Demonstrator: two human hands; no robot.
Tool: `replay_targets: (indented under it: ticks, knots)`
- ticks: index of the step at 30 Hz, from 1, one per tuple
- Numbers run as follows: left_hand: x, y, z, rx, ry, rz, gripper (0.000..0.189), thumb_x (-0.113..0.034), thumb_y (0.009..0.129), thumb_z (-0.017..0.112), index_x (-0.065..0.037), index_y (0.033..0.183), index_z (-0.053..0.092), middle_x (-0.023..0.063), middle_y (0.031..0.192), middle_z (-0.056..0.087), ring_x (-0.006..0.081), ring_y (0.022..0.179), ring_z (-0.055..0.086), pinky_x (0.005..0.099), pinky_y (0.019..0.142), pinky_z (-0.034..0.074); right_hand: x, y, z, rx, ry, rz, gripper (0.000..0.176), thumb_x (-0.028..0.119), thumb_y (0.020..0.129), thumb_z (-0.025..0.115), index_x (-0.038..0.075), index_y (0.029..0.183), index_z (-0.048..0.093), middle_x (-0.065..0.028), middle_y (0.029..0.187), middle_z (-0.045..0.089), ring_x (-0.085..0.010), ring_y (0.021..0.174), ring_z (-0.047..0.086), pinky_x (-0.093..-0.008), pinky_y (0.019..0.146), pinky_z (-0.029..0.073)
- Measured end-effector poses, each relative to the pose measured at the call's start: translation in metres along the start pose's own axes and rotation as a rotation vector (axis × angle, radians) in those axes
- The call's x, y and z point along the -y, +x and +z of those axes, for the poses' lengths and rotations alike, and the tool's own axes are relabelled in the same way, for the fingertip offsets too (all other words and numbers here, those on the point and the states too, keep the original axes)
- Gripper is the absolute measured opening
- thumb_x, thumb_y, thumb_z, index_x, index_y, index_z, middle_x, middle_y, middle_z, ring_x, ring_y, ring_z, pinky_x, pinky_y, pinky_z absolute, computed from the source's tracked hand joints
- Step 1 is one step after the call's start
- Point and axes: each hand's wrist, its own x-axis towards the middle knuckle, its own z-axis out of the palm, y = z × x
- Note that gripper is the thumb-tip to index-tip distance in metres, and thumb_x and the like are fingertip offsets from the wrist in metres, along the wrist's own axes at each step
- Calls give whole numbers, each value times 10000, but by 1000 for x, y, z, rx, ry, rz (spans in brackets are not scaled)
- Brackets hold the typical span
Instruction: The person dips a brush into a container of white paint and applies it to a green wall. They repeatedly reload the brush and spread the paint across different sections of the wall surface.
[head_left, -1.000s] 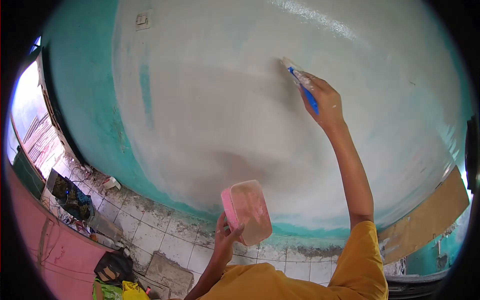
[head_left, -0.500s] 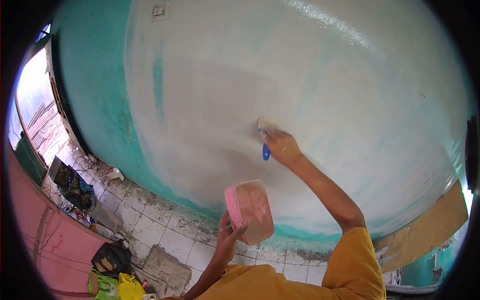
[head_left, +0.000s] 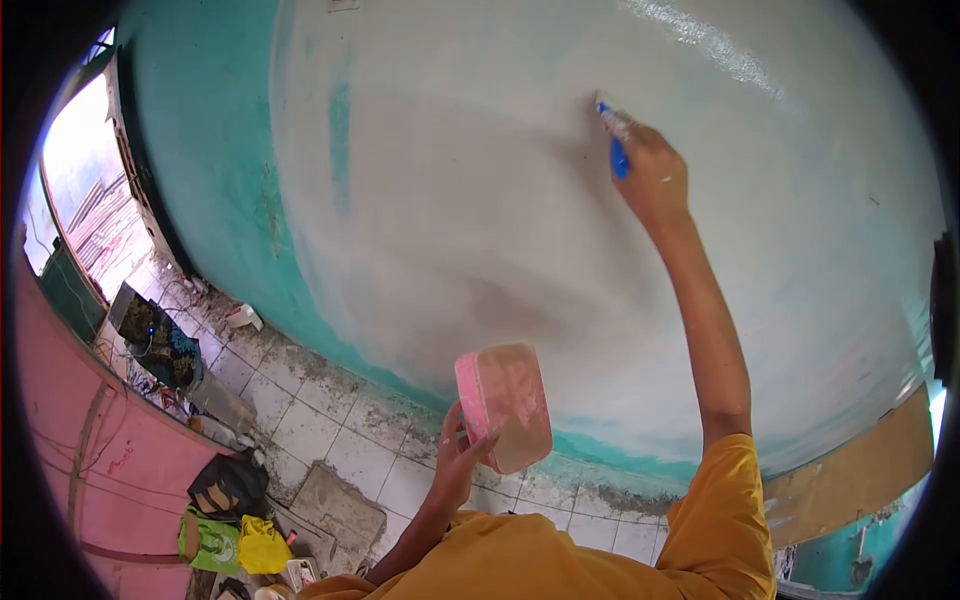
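My right hand (head_left: pixel 655 178) is closed around a paintbrush (head_left: pixel 619 155) with a blue handle, raised against the upper middle of the wall. The brush tip meets the wall surface, where a shadow falls beside it. Whitish paint coats most of this wall (head_left: pixel 480 180), with green showing through in streaks. Low in front of my body, my left hand (head_left: pixel 461 455) grips a pink plastic container (head_left: pixel 510 405) by its side. The container is tilted, and pinkish-white paint smears show on it.
Unpainted green wall (head_left: pixel 205 130) borders the white area at left, near a bright doorway (head_left: pixel 85 160). Dirty white floor tiles (head_left: pixel 310 415) run along the wall's foot. A yellow bag (head_left: pixel 262 545), a green bag (head_left: pixel 212 540) and a black bag (head_left: pixel 232 487) lie lower left. A brown board (head_left: pixel 850 475) leans at right.
My right hand and the paintbrush have moved up and to the right along the wall. My left hand still holds the container in nearly the same place. The view has shifted slightly.
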Motion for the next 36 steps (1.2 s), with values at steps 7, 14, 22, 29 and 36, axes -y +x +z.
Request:
replay_targets:
  ticks: [7,14,22,29,36]
  knots:
    - [-6,-5,0,-17,-1,44,848,-159,833,746,-8,1486,227,145,1197,479,243,1079,568,338,800,530,67,-151,72,561,10,-135,350,44,729,613,46,1075,665,-135,1069,680,-268,938,663,-383,779,561]
    - [-7,-13,-7,-64,-16,57,828,-155,832,743,-16,1479,246,137,1189,479,235,1071,569,332,801,523,29,-64,41,529,53,137,197,184,828,586,63,945,688,-177,870,683,-370,810,654,-476,750,535]
    - [-12,-21,-7,-79,-1,73,800,-158,835,727,-15,1472,264,117,1168,477,225,1066,563,325,796,518,7,-1,10,21,-127,-14,183,75,796,601,63,963,677,-125,983,682,-282,884,663,-397,716,564]
    - [-7,-21,-6,-117,-32,92,799,-174,842,726,-14,1474,265,108,1173,475,219,1066,562,306,791,506,83,-173,97,440,69,-107,223,97,799,604,49,1008,665,-156,1054,651,-273,820,678,-381,686,574]
    - [-1,-24,-11,-165,-62,121,797,-177,850,718,-21,1480,256,117,1186,473,223,1087,552,319,810,504,71,-138,83,589,147,100,170,134,767,592,98,908,678,-144,854,687,-330,818,669,-460,704,546]
